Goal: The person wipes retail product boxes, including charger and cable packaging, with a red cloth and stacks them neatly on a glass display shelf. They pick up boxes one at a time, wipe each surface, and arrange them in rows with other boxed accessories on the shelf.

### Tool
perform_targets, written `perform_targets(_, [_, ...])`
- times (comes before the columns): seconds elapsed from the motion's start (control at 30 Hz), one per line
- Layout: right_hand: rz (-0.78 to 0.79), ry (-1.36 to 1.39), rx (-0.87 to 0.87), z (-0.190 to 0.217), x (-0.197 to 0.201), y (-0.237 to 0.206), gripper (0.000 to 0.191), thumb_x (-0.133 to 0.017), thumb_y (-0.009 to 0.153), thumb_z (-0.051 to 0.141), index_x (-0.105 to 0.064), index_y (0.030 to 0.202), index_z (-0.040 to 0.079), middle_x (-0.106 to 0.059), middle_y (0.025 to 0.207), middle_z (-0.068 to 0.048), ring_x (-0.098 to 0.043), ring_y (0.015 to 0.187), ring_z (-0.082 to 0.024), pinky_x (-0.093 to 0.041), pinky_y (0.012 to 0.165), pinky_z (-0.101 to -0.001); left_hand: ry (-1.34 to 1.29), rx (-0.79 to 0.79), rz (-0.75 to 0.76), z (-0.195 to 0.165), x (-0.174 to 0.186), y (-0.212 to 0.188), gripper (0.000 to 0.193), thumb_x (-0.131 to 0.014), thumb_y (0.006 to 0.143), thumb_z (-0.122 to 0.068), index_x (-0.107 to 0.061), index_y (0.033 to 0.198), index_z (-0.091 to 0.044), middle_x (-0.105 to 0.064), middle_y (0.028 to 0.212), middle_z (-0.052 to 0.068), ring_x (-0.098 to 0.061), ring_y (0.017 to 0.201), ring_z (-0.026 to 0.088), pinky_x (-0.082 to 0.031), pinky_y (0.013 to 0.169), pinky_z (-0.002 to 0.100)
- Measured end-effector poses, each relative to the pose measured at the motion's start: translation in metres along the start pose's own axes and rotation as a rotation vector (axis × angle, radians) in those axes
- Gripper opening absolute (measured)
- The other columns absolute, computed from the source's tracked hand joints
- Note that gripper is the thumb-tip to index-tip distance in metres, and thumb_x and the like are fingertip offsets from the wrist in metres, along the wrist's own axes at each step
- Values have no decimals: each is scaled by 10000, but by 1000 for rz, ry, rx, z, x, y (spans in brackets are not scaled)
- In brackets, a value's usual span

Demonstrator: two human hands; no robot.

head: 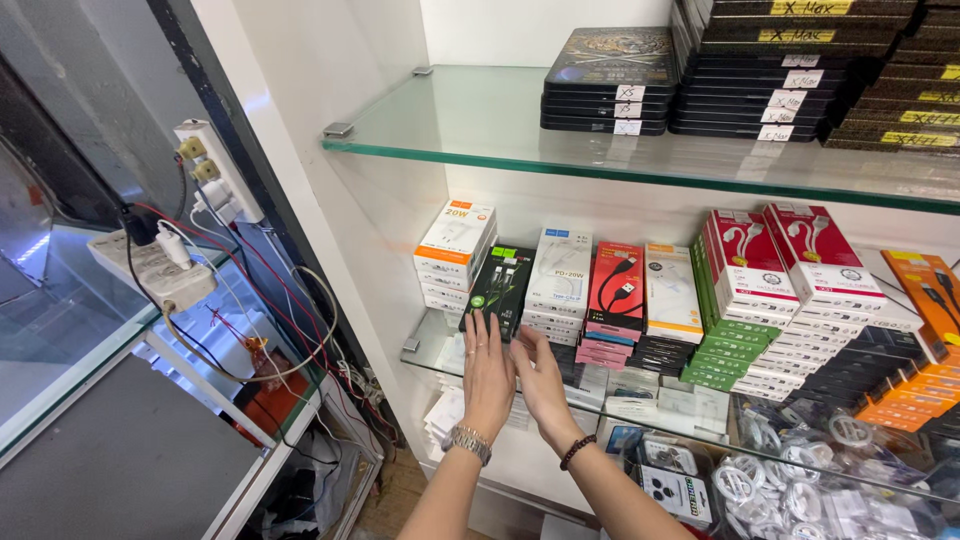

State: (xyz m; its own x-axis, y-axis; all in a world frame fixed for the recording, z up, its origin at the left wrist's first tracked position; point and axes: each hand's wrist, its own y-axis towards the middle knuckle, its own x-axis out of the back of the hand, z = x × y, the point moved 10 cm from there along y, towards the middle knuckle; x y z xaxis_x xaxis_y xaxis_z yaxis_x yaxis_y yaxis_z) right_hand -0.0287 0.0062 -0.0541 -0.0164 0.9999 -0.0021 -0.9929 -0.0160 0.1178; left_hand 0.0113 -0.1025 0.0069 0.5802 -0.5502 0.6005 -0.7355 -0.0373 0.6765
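Observation:
My left hand (487, 378), with a metal watch on its wrist, lies flat with fingers stretched up against a black box with green print (503, 279) on the middle glass shelf (424, 352). My right hand (541, 381), a dark bead bracelet at the wrist, sits right beside it, fingers spread toward the base of a stack of white charger boxes (559, 285). Neither hand visibly grips anything. Left of the black box stands a pile of white boxes with orange tops (455, 247).
More stacks fill the shelf: red and pink cable boxes (615, 300), green boxes (738, 345), orange boxes (915, 350). Black flat cases (610, 85) lie on the upper glass shelf (500, 150). Coiled white cables (790, 490) sit below. Power strips (150, 265) and tangled wires hang at left.

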Motion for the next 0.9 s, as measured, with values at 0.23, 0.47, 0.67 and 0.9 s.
perform_targets(0.23, [126, 13, -103, -14, 23, -15, 435, -547, 1007, 338, -590, 1361, 89, -664, 1326, -72, -615, 1212, -141, -545, 933, -321, 271, 90, 139, 13, -38, 61, 537, -529, 1041, -214, -429, 1505, 38, -307, 1606, 248, -255, 1529, 405, -234, 1272, 533])
perform_targets(0.47, [101, -659, 178, 23, 104, -80, 440, -667, 922, 352, -645, 1277, 93, -658, 1286, -128, -647, 1193, -288, -530, 957, -394, -102, 89, -61, -22, -4, 0, 587, -563, 969, -128, -406, 1511, 36, -297, 1593, 290, -210, 1488, 476, -247, 1182, 519])
perform_targets(0.67, [-67, -741, 313, 46, 163, -158, 562, -754, 831, 331, -608, 1302, 61, -590, 1293, -171, -575, 1190, -371, -471, 1000, -444, -378, 190, 45, -92, -34, -116, 488, -547, 962, -86, -485, 1439, -6, -499, 1462, 192, -418, 1402, 376, -327, 1161, 480])
perform_targets(0.9, [262, -1047, -195, -47, 214, -237, 804, -875, 787, 395, -481, 1450, 169, -458, 1467, -172, -420, 1371, -392, -387, 1083, -478, -541, 253, 243, -158, -82, -189, 308, -554, 963, -111, -621, 1256, -48, -650, 1242, 138, -588, 1202, 328, -434, 1045, 429])
